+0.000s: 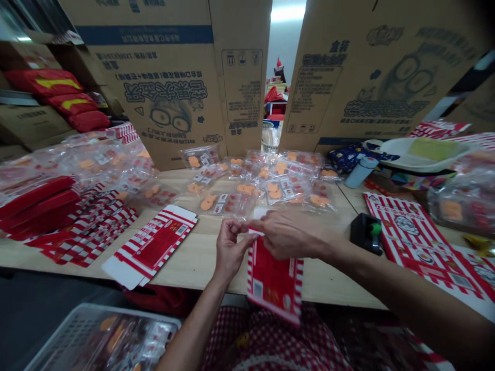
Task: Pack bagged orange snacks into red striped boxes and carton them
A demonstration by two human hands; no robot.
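Red-and-white striped printed carton (273, 283), tilted over the near edge of the wooden table (332, 281); solid red panel, barcode (257, 288), lower end motion-blurred. Clock positions from carton. Left hand (231, 247), 10 o'clock: thumb and fingertips pinched on its upper corner. Right hand (284, 236), 12 o'clock: index extended, other fingers curled; whether it grips cannot be told. Black tape dispenser (365, 234), 2 o'clock.

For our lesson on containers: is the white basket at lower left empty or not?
Not empty: clear packets with orange pieces show inside the white basket.
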